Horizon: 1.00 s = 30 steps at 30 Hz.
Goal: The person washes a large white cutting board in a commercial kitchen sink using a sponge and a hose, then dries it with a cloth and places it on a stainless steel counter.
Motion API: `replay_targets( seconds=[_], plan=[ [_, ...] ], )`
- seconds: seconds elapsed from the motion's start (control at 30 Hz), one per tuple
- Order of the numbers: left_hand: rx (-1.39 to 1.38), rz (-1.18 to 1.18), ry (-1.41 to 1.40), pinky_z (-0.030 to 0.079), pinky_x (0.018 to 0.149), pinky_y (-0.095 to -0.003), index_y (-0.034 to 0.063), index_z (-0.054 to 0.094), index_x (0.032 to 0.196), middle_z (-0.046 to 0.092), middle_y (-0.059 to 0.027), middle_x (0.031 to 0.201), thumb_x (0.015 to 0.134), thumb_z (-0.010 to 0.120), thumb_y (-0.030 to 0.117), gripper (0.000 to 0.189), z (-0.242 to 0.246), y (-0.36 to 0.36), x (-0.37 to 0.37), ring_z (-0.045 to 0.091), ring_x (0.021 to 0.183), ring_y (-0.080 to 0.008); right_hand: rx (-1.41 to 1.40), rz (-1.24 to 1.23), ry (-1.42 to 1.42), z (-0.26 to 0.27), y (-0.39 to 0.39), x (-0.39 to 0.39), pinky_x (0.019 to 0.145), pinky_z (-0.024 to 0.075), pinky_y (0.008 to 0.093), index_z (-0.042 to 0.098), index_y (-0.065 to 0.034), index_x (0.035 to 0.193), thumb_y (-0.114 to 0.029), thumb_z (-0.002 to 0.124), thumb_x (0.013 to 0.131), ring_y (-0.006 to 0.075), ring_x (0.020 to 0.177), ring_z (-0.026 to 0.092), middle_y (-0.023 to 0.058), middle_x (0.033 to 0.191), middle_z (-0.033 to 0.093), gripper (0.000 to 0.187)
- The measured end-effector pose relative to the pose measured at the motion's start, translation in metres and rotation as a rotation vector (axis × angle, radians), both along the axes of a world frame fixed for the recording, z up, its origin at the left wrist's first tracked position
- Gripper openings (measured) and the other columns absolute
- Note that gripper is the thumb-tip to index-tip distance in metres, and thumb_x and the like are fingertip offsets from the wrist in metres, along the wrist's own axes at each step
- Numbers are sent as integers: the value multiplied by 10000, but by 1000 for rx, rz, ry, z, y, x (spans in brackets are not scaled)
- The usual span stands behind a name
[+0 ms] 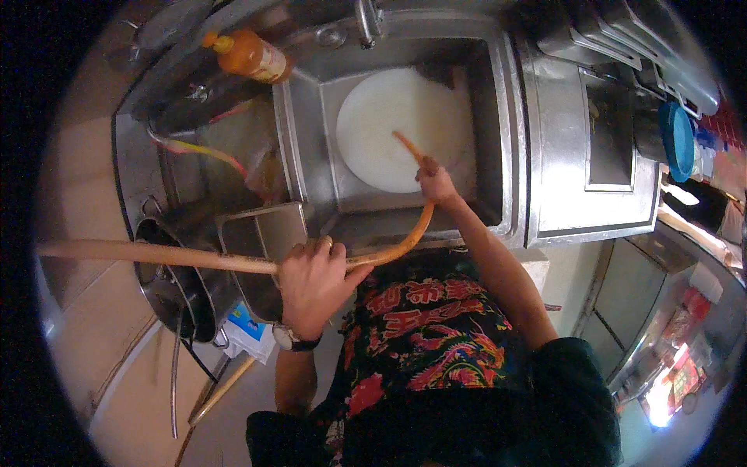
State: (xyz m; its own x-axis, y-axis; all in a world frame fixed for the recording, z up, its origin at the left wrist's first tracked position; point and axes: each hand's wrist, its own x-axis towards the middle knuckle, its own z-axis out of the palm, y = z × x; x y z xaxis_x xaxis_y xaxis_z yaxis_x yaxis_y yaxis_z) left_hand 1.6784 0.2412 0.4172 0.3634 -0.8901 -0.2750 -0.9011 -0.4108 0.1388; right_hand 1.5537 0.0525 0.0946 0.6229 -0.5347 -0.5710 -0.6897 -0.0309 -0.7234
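A long orange flexible hose (402,250) curves in front of me and runs off to the far left. My left hand (315,280), with a ring and a wristwatch, rests over the hose near the sink's front left corner; its underside is hidden. Over the sink, my right hand (435,180) grips the hose near its end, which points at a large round white board or lid (373,128). That white disc lies in the stainless steel sink (344,201), under a metal faucet (367,26).
An orange squeeze bottle (251,56) stands behind the sink's left rim. Metal pots (175,286) and a rectangular steel pan (259,225) are at the left. A steel counter (560,152) adjoins on the right, with a blue round lid (677,142) beyond.
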Motion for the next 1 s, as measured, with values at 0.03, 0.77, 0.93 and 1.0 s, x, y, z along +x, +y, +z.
replay_targets(
  seconds=[0.03,0.77,0.93,1.0],
  plan=[
    [11,11,9,501,577,-380,58,637,694,601,-89,722,726,731,459,413,2,1,1,631,665,-270,-43,191,70,2,4,-2,792,519,483,558,-102,1232,-213,505,892,416,895,645,264,1005,640,361],
    [61,58,-24,508,614,-382,54,628,724,612,-86,745,728,748,403,369,-1,-8,0,633,685,-271,30,-56,270,-27,-17,-8,706,515,388,529,29,1190,-233,583,842,300,902,671,199,941,671,439],
    [33,46,-84,504,620,-380,56,623,749,606,-86,764,765,724,400,359,-3,-21,-9,634,711,-268,79,-464,-28,-8,-63,-8,791,522,404,515,35,1206,-243,581,872,317,910,662,197,983,666,439],
    [-23,15,-95,500,617,-403,51,620,766,601,-93,773,802,696,411,370,0,-33,-7,634,701,-285,-12,-495,-171,-19,-86,0,779,518,405,522,29,1172,-230,578,879,300,885,660,188,956,662,395]
  ],
)
